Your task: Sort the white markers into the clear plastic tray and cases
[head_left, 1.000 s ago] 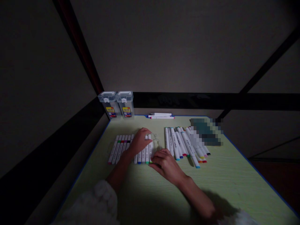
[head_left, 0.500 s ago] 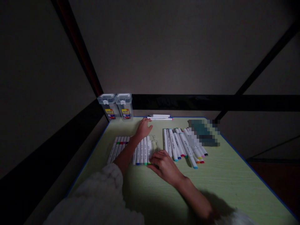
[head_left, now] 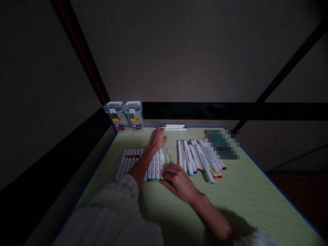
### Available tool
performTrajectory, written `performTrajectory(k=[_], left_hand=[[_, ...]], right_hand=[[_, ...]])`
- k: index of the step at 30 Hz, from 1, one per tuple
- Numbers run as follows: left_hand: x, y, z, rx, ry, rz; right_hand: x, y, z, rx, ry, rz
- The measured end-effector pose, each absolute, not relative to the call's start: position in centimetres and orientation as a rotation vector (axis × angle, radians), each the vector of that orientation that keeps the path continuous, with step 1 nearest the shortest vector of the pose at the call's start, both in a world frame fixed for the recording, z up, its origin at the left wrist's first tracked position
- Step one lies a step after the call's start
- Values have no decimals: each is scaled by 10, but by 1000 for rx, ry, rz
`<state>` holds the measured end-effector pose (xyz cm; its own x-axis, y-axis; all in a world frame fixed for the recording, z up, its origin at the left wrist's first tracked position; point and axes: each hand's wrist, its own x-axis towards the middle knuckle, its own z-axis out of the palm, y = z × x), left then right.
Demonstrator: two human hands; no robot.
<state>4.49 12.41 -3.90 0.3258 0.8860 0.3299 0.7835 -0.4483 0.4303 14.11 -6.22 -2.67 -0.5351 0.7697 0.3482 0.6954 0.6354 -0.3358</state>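
Observation:
My left hand point(head_left: 159, 137) reaches over the row of white markers point(head_left: 153, 165) to the back of the table. Its fingertips meet the left end of a few white markers point(head_left: 175, 129) lying along the far edge, and its thumb is held apart. At the right end of the row, my right hand point(head_left: 179, 180) is curled with thumb and fingers around the near end of the last marker point(head_left: 162, 162). A clear plastic holder point(head_left: 168, 159) shows partly beside that marker. My left forearm hides the middle of the row.
A loose heap of white markers with coloured ends point(head_left: 198, 159) lies right of my hands. Two clear lidded containers point(head_left: 133, 116) stand at the back left. A dark green, partly pixelated flat thing point(head_left: 220, 141) lies at the back right. The wall borders the table's point(head_left: 246, 194) far side.
My left hand has moved slightly farther forward, its fingers now at the end of the back markers. My right hand stays in place. The view has shifted a little.

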Motion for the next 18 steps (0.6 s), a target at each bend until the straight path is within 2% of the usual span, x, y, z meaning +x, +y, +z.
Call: performTrajectory(k=[18], left_hand=[[45,126,-50,2583,1561,370]], right_hand=[[142,-62,-28,-1138,-2391,256]])
